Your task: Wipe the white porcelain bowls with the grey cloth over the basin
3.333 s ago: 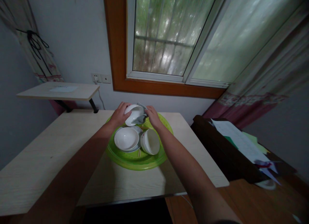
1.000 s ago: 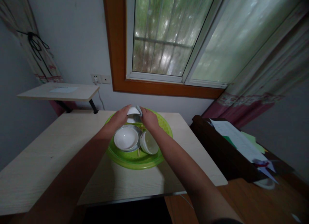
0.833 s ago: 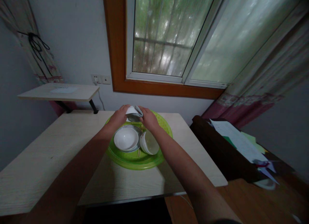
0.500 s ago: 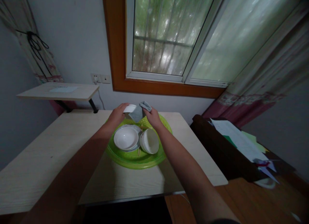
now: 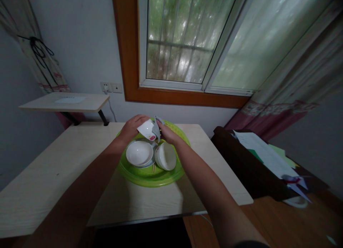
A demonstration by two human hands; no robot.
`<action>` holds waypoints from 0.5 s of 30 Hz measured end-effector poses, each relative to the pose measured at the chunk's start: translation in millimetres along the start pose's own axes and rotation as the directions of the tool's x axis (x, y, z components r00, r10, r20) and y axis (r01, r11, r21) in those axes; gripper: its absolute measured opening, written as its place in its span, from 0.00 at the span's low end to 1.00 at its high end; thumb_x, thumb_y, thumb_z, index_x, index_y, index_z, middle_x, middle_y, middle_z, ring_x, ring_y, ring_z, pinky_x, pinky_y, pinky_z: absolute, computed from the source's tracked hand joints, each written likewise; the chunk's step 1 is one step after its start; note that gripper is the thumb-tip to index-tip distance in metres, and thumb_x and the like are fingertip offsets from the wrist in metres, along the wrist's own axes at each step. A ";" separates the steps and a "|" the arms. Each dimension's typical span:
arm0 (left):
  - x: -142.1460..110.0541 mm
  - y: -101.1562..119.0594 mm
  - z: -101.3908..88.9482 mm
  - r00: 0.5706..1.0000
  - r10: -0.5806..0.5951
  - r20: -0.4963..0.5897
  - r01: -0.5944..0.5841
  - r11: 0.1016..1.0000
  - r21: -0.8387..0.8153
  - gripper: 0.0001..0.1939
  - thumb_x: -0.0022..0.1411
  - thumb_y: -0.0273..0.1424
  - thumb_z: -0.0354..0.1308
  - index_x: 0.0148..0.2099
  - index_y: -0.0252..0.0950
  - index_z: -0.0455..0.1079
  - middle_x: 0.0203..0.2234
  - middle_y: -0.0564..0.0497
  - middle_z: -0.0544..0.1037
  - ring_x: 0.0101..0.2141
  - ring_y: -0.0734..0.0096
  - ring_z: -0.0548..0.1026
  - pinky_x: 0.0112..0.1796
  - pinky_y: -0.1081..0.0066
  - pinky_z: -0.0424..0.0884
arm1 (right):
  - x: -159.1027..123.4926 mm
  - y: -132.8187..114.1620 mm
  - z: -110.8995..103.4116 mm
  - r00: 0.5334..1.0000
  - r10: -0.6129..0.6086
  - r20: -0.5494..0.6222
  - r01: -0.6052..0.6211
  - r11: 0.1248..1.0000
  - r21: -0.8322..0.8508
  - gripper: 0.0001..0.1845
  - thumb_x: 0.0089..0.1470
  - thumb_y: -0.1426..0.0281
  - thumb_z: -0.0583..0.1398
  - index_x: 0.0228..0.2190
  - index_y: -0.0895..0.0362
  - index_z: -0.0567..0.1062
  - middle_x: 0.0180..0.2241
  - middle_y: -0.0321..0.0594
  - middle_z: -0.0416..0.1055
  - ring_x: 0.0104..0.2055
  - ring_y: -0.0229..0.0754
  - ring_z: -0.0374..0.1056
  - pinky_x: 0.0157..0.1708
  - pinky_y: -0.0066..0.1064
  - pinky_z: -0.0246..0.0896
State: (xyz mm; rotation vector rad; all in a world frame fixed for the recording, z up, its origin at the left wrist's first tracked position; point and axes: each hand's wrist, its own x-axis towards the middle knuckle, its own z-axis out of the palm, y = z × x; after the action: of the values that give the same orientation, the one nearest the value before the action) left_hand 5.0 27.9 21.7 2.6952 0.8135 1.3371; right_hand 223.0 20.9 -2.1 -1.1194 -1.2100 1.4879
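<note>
"One white bowl (image 5: 146, 128) hangs tilted between two hands. Where exactly?"

"Above the far part of a green tray (image 5: 152, 183), with a pinkish-red pattern showing on its outside."

"Which hand has what?"

"The left hand (image 5: 132, 128) grasps the bowl from its left side. The right hand (image 5: 168, 133) pinches a grey cloth (image 5: 156, 130) against the bowl's right side."

"And nearer the person?"

"An upright bowl (image 5: 139, 152) sits on a plate (image 5: 154, 145), its white inside showing. Just to its right, a tipped bowl (image 5: 168, 157) lies on its side; I can't tell if others nest with it. Chopsticks (image 5: 153, 168) poke out between them."

"Beyond the tray?"

"Pale tabletop (image 5: 69, 162) under it all, a small raised shelf (image 5: 93, 102) at the far left, and a window (image 5: 184, 37) behind."
</note>
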 end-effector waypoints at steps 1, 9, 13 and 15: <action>-0.3 -0.6 0.2 1.000 0.012 -0.002 -0.012 1.000 0.005 0.22 0.67 0.32 0.57 0.62 0.41 0.69 0.54 0.43 0.76 0.55 0.61 0.74 0.57 0.61 0.70 | -0.9 -0.1 2.1 1.000 0.019 0.019 -0.019 1.000 0.020 0.25 0.56 0.43 0.60 0.38 0.49 0.78 0.33 0.39 0.79 0.32 0.44 0.73 0.32 0.37 0.72; -2.2 -8.6 4.9 0.998 0.063 -0.021 -0.061 0.996 0.070 0.23 0.68 0.32 0.56 0.64 0.43 0.69 0.56 0.44 0.75 0.56 0.62 0.73 0.57 0.59 0.70 | -7.5 -6.6 11.1 0.986 -0.008 0.167 -0.020 0.986 0.164 0.16 0.54 0.55 0.64 0.41 0.49 0.77 0.36 0.34 0.78 0.34 0.42 0.73 0.34 0.33 0.71; -1.5 -8.7 2.2 0.992 0.116 -0.048 -0.110 0.987 0.118 0.24 0.67 0.34 0.58 0.64 0.44 0.68 0.55 0.43 0.75 0.56 0.61 0.72 0.57 0.58 0.69 | -7.4 -8.9 9.6 0.983 0.041 0.177 -0.075 0.979 0.192 0.15 0.57 0.54 0.62 0.41 0.50 0.77 0.36 0.35 0.79 0.34 0.41 0.73 0.34 0.32 0.72; -0.9 -9.2 1.0 0.990 0.129 -0.048 -0.122 0.983 0.137 0.23 0.68 0.34 0.58 0.64 0.43 0.68 0.55 0.43 0.76 0.55 0.61 0.71 0.57 0.58 0.68 | -7.7 -10.2 8.6 0.980 0.077 0.182 -0.111 0.976 0.186 0.16 0.57 0.54 0.62 0.41 0.51 0.77 0.35 0.35 0.78 0.33 0.41 0.73 0.32 0.31 0.72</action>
State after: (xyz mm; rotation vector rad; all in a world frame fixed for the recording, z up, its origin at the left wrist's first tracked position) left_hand 1.3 35.6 18.2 2.8678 0.7760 1.4398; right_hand 217.1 13.1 9.8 -0.9413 -1.1106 1.7669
